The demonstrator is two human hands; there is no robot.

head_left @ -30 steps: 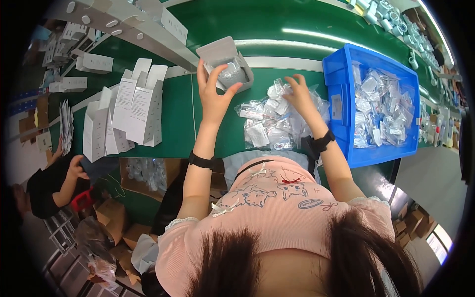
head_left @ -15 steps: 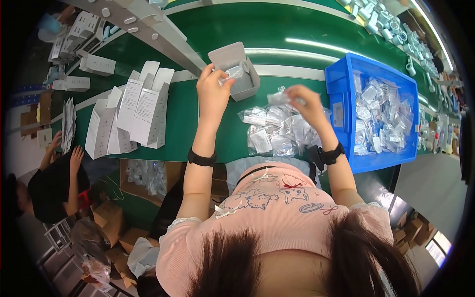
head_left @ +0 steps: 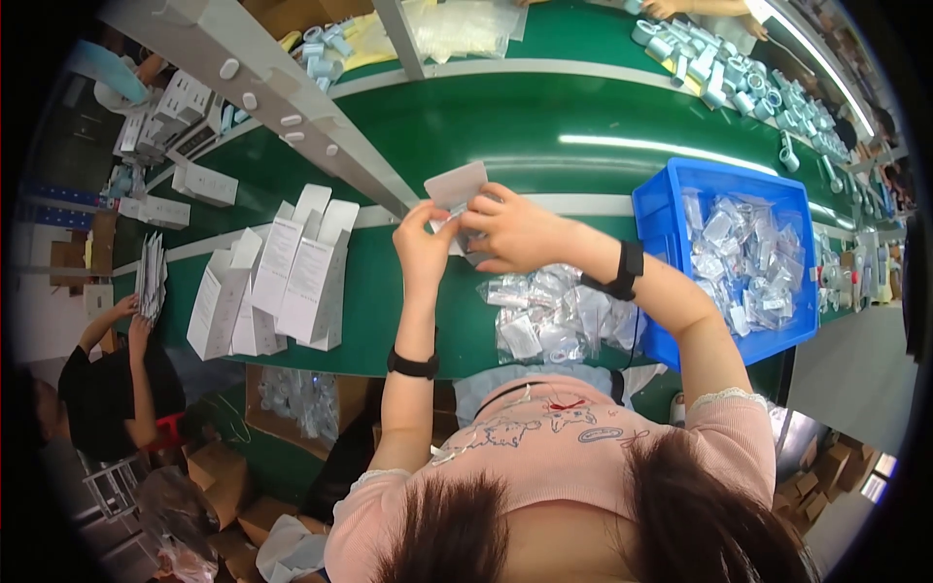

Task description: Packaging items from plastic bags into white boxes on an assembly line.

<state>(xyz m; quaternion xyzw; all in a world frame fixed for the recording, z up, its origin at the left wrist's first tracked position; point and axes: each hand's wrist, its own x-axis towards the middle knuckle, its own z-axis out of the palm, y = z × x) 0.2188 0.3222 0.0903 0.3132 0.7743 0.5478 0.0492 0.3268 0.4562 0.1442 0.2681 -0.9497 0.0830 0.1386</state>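
Observation:
An open white box [head_left: 457, 184] with its flap raised stands on the green table before me, mostly hidden by my hands. At its left side my left hand [head_left: 424, 251] is closed in a pinch on a small clear plastic bag [head_left: 453, 213]. My right hand [head_left: 520, 231] lies across the box opening, fingers bent toward my left fingertips; whatever it holds is hidden. Nearer me, by my right forearm, lies a pile of small clear bags [head_left: 554, 316] with white items in them.
Several open white boxes [head_left: 292, 277] stand upright at the left. A blue bin [head_left: 653, 264] of clear bags sits at the right. A slanted metal post [head_left: 292, 107] rises beyond my left hand. A co-worker [head_left: 117, 384] handles papers at the far left. Light-blue parts [head_left: 743, 83] lie at the back right.
My right hand has moved left from above the bag pile to the box. My left hand stays at the box. The whole view has shifted, with things appearing lower.

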